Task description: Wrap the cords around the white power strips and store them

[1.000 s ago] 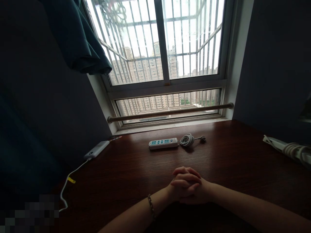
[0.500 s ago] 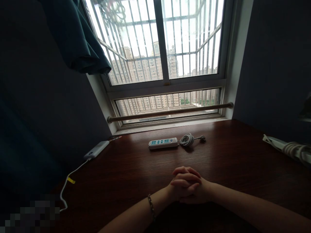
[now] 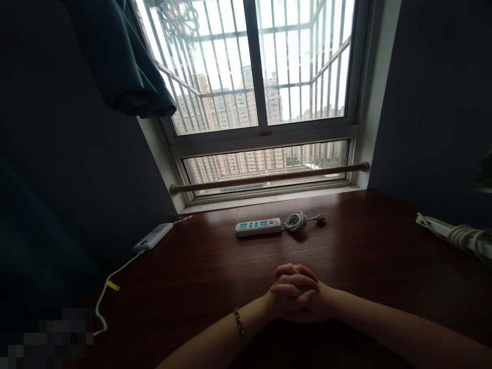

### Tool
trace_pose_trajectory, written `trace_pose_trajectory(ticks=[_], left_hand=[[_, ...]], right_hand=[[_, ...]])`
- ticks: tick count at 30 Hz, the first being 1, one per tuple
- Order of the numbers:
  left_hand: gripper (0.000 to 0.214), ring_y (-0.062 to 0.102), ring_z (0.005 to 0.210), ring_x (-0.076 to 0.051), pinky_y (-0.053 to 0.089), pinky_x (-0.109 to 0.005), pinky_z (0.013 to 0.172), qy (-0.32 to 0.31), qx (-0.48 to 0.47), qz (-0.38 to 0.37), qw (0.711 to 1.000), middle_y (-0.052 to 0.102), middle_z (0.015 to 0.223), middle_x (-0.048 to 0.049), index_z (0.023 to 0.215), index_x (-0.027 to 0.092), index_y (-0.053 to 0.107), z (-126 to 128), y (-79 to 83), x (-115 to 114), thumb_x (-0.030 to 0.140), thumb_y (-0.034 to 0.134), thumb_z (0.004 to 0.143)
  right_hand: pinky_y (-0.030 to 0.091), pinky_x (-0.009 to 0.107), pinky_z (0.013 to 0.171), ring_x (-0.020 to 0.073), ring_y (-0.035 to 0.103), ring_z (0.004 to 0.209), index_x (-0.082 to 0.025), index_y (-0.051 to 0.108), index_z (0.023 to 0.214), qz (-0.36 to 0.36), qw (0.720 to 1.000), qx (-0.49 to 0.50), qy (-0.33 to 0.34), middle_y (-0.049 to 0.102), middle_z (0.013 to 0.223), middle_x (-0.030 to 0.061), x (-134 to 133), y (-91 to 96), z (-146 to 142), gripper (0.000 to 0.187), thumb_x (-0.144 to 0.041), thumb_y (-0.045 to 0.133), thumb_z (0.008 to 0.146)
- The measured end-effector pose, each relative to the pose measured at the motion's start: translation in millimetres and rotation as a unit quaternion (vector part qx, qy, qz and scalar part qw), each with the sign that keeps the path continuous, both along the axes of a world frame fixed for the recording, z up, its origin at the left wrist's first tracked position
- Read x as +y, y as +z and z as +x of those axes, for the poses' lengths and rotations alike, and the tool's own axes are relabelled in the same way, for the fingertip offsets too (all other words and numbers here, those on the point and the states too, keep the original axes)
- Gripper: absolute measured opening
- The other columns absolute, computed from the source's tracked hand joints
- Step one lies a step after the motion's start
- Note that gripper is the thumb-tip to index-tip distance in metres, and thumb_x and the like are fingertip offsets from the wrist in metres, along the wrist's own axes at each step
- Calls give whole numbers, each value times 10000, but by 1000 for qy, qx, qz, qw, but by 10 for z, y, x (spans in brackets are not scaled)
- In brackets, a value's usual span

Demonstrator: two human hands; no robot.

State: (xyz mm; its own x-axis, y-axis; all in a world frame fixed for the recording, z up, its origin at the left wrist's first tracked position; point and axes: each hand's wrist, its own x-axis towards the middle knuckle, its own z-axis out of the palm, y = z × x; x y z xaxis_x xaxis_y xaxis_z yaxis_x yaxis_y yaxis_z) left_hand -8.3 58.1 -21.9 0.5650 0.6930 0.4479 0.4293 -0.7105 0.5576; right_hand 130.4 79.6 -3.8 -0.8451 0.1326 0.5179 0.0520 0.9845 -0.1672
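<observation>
Dark reddish wood makes up the table (image 3: 365,246), which runs up to a barred window (image 3: 261,66) with a wooden rod (image 3: 269,178) across its lower pane. Both forearms rest on the table near its front edge, and the left hand (image 3: 286,294) and right hand (image 3: 321,306) are closed on one another with the fingers interlaced, holding nothing else; a bracelet (image 3: 239,328) sits on the left wrist. The thing nearest to them is a white power strip (image 3: 258,226), lying flat on the table well beyond the hands and close to the window sill. Its long axis runs left to right, roughly parallel to the sill, with its row of blue-green sockets facing up. Its cord leaves from the right end, where the coiled cord (image 3: 295,221) lies just beside it and the plug (image 3: 320,220) points away to the right. Far to the left, by the wall, a white flat device (image 3: 152,237) lies at an angle, with a white cable (image 3: 115,274) trailing from it toward the front edge and carrying a yellow tag (image 3: 113,285). At the right edge of the table lies another white strip with a bundled cord (image 3: 467,238). A teal curtain (image 3: 123,61) hangs at the upper left.
</observation>
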Motion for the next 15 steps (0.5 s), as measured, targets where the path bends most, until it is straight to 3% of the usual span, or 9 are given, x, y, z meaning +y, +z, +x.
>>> trace_pose_trajectory(ticks=[4,15], left_hand=[[169,525,1007,-173,453,-297,884,-6,-39,8,999,575,1032,-36,908,186,601,6,13,-14,228,521,765],[164,512,1034,-148,440,-240,890,-16,15,22,1000,555,1049,-44,904,133,587,-3,16,18,229,509,795]], right_hand=[[351,356,953,211,291,1206,-269,403,1270,0,1000,-10,-6,344,1282,67,4,-1,6,585,-509,522,750],[343,363,955,219,289,1208,-257,419,1261,6,1000,-11,-8,356,1281,77,-3,1,2,577,-513,517,753]])
